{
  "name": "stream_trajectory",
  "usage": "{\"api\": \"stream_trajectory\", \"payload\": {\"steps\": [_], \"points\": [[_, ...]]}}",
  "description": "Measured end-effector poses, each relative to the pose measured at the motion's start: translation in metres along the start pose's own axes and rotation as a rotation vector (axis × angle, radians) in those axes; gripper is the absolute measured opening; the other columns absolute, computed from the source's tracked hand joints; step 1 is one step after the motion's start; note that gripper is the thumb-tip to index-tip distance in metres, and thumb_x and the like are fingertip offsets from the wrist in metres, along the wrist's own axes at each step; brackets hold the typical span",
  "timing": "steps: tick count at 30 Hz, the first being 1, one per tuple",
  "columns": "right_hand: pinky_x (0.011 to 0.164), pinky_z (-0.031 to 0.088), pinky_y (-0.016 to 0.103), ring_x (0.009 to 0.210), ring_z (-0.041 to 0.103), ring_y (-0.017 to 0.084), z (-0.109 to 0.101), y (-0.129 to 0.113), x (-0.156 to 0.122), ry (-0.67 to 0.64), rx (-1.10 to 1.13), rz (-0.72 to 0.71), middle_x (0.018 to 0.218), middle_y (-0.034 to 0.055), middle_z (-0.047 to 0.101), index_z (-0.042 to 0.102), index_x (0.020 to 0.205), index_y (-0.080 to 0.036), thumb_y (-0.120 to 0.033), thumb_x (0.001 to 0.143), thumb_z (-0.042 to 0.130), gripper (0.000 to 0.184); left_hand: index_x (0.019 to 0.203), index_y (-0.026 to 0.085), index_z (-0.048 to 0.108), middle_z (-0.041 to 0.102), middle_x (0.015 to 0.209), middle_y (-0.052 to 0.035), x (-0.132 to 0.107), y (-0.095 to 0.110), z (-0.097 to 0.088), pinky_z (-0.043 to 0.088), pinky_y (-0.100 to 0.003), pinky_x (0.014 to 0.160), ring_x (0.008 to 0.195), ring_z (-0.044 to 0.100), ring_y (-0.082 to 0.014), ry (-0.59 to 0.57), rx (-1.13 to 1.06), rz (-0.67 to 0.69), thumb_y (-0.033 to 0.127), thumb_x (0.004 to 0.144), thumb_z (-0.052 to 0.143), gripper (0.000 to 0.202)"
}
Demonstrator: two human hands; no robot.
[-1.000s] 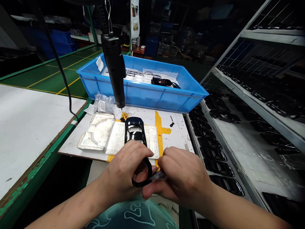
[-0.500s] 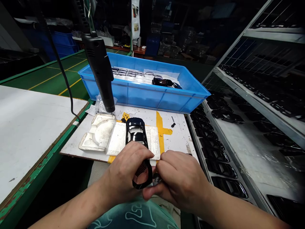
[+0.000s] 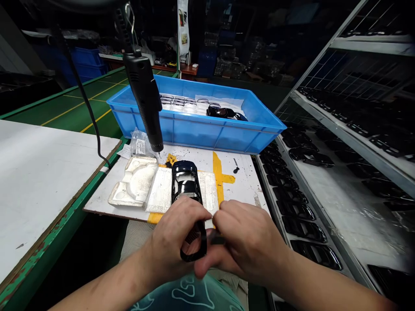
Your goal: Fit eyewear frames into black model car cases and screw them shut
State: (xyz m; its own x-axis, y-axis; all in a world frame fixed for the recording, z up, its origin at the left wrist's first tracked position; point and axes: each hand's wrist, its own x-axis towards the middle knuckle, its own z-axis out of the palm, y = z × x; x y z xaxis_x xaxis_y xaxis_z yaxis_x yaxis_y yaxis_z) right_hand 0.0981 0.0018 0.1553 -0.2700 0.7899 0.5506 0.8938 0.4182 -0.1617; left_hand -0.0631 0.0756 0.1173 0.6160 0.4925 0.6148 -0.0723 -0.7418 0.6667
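Observation:
My left hand (image 3: 175,233) is closed around a black, curved frame-shaped part (image 3: 203,247) with a ribbed area inside it. Against this part's right side, my right hand (image 3: 248,235) is closed in a pinch. A dark, blurred bit shows between its thumb and fingers, too smeared to name. Just beyond my hands a glossy black model car body (image 3: 185,175) lies on a white foam block (image 3: 160,190), its near end hidden by my left hand. A hollowed foam cradle (image 3: 138,181) sits to the left.
A black electric screwdriver (image 3: 145,101) hangs point-down over the board's left side. Behind stands a blue bin (image 3: 207,129) holding small frames and dark parts. A small black tool (image 3: 236,168) lies near yellow tape (image 3: 218,177). Racks of black car bodies (image 3: 301,211) line the right.
My right thumb and fingers have shifted slightly at the black part, and the bit between them is now blurred. The hanging screwdriver appears a little further right.

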Motion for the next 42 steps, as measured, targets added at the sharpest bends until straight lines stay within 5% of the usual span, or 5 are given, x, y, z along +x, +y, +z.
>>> {"api": "stream_trajectory", "payload": {"steps": [16,22,32,38,42], "points": [[0.051,0.023,0.03,0.049,0.039,0.01,0.006,-0.002,-0.003,0.054,0.073,0.086,0.054,-0.003,0.043,0.046,0.059,-0.018,-0.088,0.079,0.033,0.074,0.121,0.017,0.049,0.058,0.1,-0.0086,-0.01,-0.004,0.009,0.049,-0.035,0.08,0.091,0.055,-0.0202,0.071,-0.119,0.076,0.007,0.087,0.058,0.037],[0.054,0.025,0.031,0.053,0.046,0.012,0.003,0.0,-0.006,-0.023,0.126,-0.004,0.057,-0.0023,0.049,0.058,0.068,-0.019,-0.07,0.091,0.046,0.058,0.122,0.019,0.049,0.058,0.1,-0.0095,-0.01,-0.009,0.011,0.05,-0.037,0.081,0.091,0.055,-0.0222,0.073,-0.105,0.061,0.036,0.097,0.055,0.031],[0.054,0.024,0.031,0.054,0.042,0.013,0.003,0.001,-0.007,0.017,0.187,-0.029,0.057,-0.0024,0.047,0.057,0.069,-0.019,-0.069,0.089,0.052,0.054,0.125,0.017,0.048,0.057,0.104,-0.0103,-0.011,-0.012,0.012,0.051,-0.037,0.085,0.096,0.056,-0.0221,0.112,-0.041,0.1,0.026,0.095,0.057,0.033],[0.059,0.036,0.022,0.067,0.05,0.009,-0.012,-0.004,-0.001,-0.259,0.701,0.338,0.074,-0.0019,0.055,0.06,0.08,-0.016,-0.023,0.093,0.061,0.014,0.139,0.012,0.039,0.05,0.119,-0.0158,-0.013,-0.014,0.005,0.047,-0.041,0.094,0.11,0.05,-0.026,0.057,0.21,0.125,0.028,0.091,0.059,0.055],[0.06,0.037,0.02,0.066,0.048,0.008,-0.021,0.021,0.003,-0.474,1.006,0.531,0.074,-0.0031,0.054,0.06,0.077,-0.016,-0.028,0.09,0.066,0.019,0.15,0.023,0.028,0.038,0.146,-0.0164,-0.018,-0.012,-0.009,0.039,-0.048,0.111,0.134,0.04,-0.032,0.017,-0.106,-0.131,0.034,0.081,0.077,0.084]]}}
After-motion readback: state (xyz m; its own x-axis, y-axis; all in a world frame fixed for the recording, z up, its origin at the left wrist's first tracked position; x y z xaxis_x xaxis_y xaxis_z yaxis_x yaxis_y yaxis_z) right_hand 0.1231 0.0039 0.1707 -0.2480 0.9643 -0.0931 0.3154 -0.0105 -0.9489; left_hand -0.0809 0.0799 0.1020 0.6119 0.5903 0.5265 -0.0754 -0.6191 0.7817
